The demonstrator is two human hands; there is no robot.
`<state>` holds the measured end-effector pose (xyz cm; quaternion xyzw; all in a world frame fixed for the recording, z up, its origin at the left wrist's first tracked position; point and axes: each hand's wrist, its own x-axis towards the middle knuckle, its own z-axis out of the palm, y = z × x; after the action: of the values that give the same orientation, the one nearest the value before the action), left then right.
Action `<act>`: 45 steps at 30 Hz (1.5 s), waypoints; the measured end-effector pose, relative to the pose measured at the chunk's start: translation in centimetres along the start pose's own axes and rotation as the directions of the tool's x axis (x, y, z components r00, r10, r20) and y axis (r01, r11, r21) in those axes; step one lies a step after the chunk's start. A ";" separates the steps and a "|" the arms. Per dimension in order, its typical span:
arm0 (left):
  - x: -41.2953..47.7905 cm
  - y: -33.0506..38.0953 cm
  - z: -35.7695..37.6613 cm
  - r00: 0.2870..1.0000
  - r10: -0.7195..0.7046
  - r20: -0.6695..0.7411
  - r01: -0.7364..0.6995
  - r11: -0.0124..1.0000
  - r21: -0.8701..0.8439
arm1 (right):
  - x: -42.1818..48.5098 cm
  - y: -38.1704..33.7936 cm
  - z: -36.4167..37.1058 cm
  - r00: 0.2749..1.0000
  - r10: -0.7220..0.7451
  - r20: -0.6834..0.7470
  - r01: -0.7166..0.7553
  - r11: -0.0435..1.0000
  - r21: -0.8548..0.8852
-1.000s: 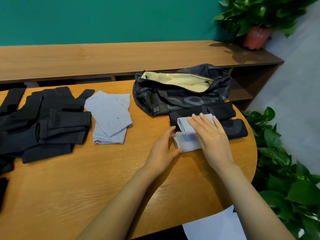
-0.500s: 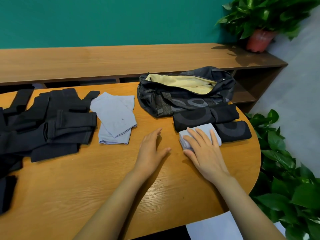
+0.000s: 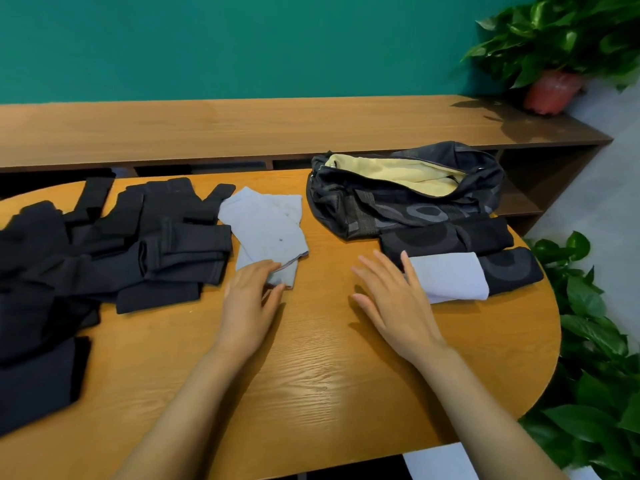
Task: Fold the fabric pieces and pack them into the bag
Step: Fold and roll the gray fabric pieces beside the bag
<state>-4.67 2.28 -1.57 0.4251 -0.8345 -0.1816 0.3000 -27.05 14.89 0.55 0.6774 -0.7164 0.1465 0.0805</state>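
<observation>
We see the left hand (image 3: 249,299) stretched out with its fingers nearly straight, the fingertips lying on the near corner of a loose light blue cloth (image 3: 266,233). The thumb sits just beside that corner, and nothing is gripped. This cloth lies in overlapping layers on the table (image 3: 311,393), just right of a spread heap of black fabric pieces (image 3: 114,244) that covers the table's left side.

The right hand (image 3: 394,299) is flat and spread wide, palm down, holding nothing. Its outer fingers are right against the left edge of a folded light blue cloth (image 3: 450,277). We cannot tell whether they actually touch it. That folded cloth lies partly on two folded black pieces (image 3: 450,237), which sit side by side at the table's right end.

Just behind them we find the dark bag (image 3: 398,206), lying on the table with its mouth open and the pale yellow lining showing. We see no fabric inside it.

Beyond the table runs a long wooden shelf (image 3: 242,126) against a green wall, with a potted plant (image 3: 550,91) at its right end. More leafy plants (image 3: 595,341) stand on the floor at the right.
</observation>
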 end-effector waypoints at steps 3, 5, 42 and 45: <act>-1.0 -2.2 -1.2 1.000 -0.012 -0.020 0.014 0.993 0.114 | 1.7 -3.1 1.6 0.995 -0.055 0.087 0.055 0.998 0.010; -1.9 -3.4 -1.6 1.000 -0.015 -0.004 0.016 0.988 0.153 | 2.9 -4.9 2.7 0.989 -0.070 0.133 0.064 0.997 0.053; -7.7 -3.0 -3.8 0.945 0.326 0.008 -0.326 0.945 -0.017 | -3.1 -10.4 3.1 0.951 -0.288 -0.111 0.299 0.948 0.109; -8.8 -3.7 -4.5 0.971 0.237 -0.043 -0.240 0.965 -0.104 | -2.8 -10.4 3.2 0.964 -0.231 -0.133 0.250 0.957 0.146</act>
<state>4.55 7.09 -3.25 0.3074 -0.8638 -0.1829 0.3548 -16.24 16.12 -2.28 0.7543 -0.6085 0.2317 0.0838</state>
